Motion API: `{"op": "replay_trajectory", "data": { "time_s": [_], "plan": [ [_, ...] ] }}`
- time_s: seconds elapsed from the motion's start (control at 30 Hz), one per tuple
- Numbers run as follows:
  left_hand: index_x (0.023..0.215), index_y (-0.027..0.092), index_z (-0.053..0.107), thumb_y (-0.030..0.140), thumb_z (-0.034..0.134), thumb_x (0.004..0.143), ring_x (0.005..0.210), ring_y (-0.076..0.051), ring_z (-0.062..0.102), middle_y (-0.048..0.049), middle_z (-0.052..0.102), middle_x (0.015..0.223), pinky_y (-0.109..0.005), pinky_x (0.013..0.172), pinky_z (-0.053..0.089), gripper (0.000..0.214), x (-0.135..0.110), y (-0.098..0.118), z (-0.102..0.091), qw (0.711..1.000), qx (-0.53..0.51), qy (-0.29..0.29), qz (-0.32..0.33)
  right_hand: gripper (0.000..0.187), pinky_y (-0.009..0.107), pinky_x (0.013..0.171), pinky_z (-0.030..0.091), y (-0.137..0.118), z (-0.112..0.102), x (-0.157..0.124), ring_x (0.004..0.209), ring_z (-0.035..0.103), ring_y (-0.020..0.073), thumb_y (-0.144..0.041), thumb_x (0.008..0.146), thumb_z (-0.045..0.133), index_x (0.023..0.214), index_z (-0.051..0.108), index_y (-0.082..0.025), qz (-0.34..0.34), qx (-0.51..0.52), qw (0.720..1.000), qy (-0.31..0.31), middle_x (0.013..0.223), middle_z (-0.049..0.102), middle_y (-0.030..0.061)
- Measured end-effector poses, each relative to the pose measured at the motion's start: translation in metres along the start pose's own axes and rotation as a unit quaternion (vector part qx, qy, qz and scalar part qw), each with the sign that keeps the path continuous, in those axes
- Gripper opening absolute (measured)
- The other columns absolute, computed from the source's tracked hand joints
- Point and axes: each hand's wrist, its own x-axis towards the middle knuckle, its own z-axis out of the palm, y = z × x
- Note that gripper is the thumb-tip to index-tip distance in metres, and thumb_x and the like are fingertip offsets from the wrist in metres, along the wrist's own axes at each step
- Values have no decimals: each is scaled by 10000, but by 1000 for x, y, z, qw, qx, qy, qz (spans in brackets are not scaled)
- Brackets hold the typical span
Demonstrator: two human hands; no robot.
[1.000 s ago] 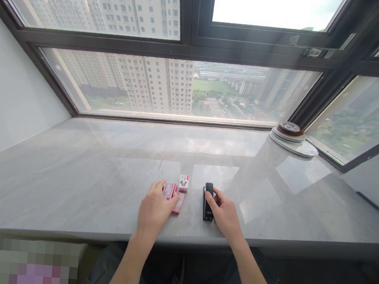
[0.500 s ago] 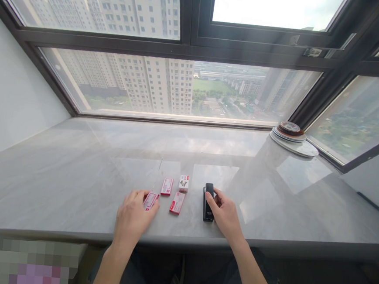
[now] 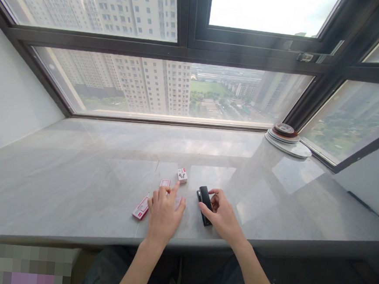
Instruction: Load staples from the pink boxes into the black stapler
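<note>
My left hand (image 3: 165, 214) reaches over the small staple boxes with its fingers apart. Its index fingertip is at the lower edge of an upright white staple box (image 3: 182, 175); whether they touch I cannot tell. A flat pink-and-white box (image 3: 165, 183) is partly covered by the fingers, and another (image 3: 178, 201) shows only a little between index finger and thumb. To the left of the hand lies one more red-edged box (image 3: 141, 208), tilted. My right hand (image 3: 223, 214) grips a black stapler (image 3: 205, 202), thumb across its top and fingers along its right side.
The grey marble sill (image 3: 74, 185) ends in a front edge close to my lap. A stack of plates or lids (image 3: 286, 138) stands in the far right corner by the dark window frame (image 3: 215, 58). A white wall (image 3: 12, 93) bounds the left.
My left hand has let go of the left box and moved right over the others. The white box has shifted slightly away from me. The stapler has turned a little under my right hand.
</note>
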Motion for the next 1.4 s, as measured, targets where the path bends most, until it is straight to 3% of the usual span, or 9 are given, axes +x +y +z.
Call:
{"op": "replay_trajectory", "data": {
  "time_s": [0.27, 0.47, 0.63, 0.77, 0.97, 1.1, 1.2, 1.3, 1.4],
  "plan": [
    [1197, 285, 654, 395, 668, 901, 1123, -310, 550, -77, 608, 1200, -458, 949, 452, 316, -33, -6, -4, 993, -88, -69, 38, 319, 390, 927, 504, -10, -29, 9, 1099, 626, 255, -322, 939, 575, 1238, 680, -287, -87, -40, 995, -34, 1202, 677, 56],
    [1401, 364, 555, 356, 668, 922, 1389, -310, 428, -39, 496, 1510, -520, 1156, 359, 493, -31, 0, -14, 967, -148, -128, 164, 389, 471, 1163, 341, -30, 5, 12, 1154, 612, 238, -236, 921, 596, 1300, 653, -309, -143, -42, 988, -51, 1212, 681, 34],
    [1406, 322, 559, 337, 683, 905, 1414, -310, 431, -52, 549, 1477, -536, 1185, 349, 516, -27, -10, -14, 966, -137, -132, 176, 123, 548, 1151, 312, -46, 36, 17, 957, 647, 250, -324, 851, 704, 959, 711, -264, -118, -88, 989, 23, 987, 703, 38],
    [1422, 340, 553, 375, 698, 894, 1443, -316, 403, -47, 500, 1532, -542, 1196, 334, 548, -24, -21, -11, 970, -124, -132, 162, 198, 434, 960, 503, -50, 34, 28, 919, 666, 239, -421, 896, 631, 965, 681, -242, -51, 70, 993, 81, 985, 718, 50],
    [1417, 375, 546, 400, 691, 901, 1472, -288, 361, -13, 425, 1587, -499, 1212, 323, 537, -20, -34, -14, 967, -135, -150, 155, 471, 361, 799, 616, 3, -14, 28, 1154, 648, 281, -610, 977, 421, 1072, 649, -208, 94, 344, 926, 120, 1199, 695, 121],
    [1209, 320, 655, 357, 722, 875, 1370, -271, 461, -38, 488, 1481, -430, 1139, 414, 342, -22, -38, -17, 969, -171, -135, 117, 542, 300, 481, 568, 40, -44, 10, 696, 700, 225, -714, 916, 513, 1072, 633, -209, 200, 286, 932, 102, 887, 712, 92],
    [1104, 301, 683, 347, 742, 857, 1188, -261, 560, -47, 581, 1257, -414, 1035, 472, 258, -23, -35, -17, 972, -171, -122, 101, 567, 230, 321, 337, 38, -40, -4, 375, 497, 131, -741, 915, 499, 987, 651, -200, 214, 181, 960, -11, 620, 619, 14],
    [1084, 303, 694, 356, 761, 846, 1093, -257, 585, -34, 610, 1120, -418, 995, 470, 253, -21, -29, -15, 972, -169, -122, 110, 522, 224, 355, 272, 19, -13, -14, 355, 416, 103, -691, 940, 505, 909, 661, -194, 162, 126, 969, -138, 573, 596, -10],
    [1078, 304, 702, 379, 774, 845, 1071, -256, 593, -28, 626, 1069, -415, 980, 461, 255, -17, -26, -14, 969, -176, -129, 120, 448, 223, 436, 278, 6, 11, -15, 464, 455, 117, -615, 948, 548, 841, 650, -192, 100, 97, 982, -130, 593, 594, -9]
  ]
}}
